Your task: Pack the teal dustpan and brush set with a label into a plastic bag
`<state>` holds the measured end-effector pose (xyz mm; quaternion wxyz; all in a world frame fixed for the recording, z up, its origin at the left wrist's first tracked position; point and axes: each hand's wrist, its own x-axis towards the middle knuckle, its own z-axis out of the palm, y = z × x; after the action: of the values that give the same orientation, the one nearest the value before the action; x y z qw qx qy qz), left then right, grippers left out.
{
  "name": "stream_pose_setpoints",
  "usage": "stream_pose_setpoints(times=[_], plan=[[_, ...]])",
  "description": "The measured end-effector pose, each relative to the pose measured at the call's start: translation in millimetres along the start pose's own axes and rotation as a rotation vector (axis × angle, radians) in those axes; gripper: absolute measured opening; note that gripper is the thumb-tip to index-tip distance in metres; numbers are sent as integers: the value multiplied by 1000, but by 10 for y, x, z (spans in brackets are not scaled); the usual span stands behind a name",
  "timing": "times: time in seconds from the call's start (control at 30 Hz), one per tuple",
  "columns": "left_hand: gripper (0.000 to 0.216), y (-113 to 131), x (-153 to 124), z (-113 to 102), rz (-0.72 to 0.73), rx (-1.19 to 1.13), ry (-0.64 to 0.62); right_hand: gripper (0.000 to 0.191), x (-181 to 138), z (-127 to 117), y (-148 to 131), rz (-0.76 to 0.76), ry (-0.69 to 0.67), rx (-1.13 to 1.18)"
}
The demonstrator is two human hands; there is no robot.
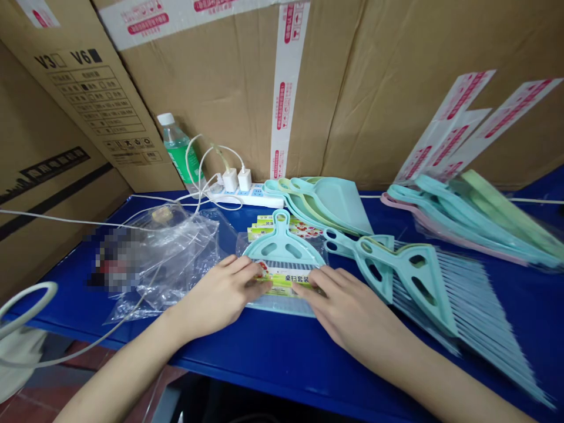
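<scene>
A light-blue brush and dustpan set (304, 242) lies on the blue table in front of me, handle pointing away. Across its bristles rests a yellow-green and white printed label card (282, 276). My left hand (220, 291) has its fingers curled over the card's left end, while my right hand (346, 299) grips the right end, thumb and fingertips on it. Several more label cards (259, 230) lie behind the set's handle. To the right of my hand are loose hand brushes (429, 276), blue and partly yellowish, bristles toward me.
Stacked dustpans (341, 202) lie behind the brushes, and more bagged dustpans (476, 217) at the far right. Clear plastic bags (176, 252) spread on the left. A power strip (255, 192) with cables and a bottle (180, 153) stand against cardboard boxes (220, 76).
</scene>
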<state>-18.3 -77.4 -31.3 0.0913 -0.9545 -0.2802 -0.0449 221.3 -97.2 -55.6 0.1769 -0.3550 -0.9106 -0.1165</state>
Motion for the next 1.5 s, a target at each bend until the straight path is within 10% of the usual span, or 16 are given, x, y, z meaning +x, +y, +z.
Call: stream_pose_setpoints(times=[1.0,1.5], plan=[[27,-239,-119,-265,-113,-235,-61,28,-77,-174,201,14,4,24],[23,-43,-13,-43,-14,-130,60,30,-7,-85,60,-8,51,-119]])
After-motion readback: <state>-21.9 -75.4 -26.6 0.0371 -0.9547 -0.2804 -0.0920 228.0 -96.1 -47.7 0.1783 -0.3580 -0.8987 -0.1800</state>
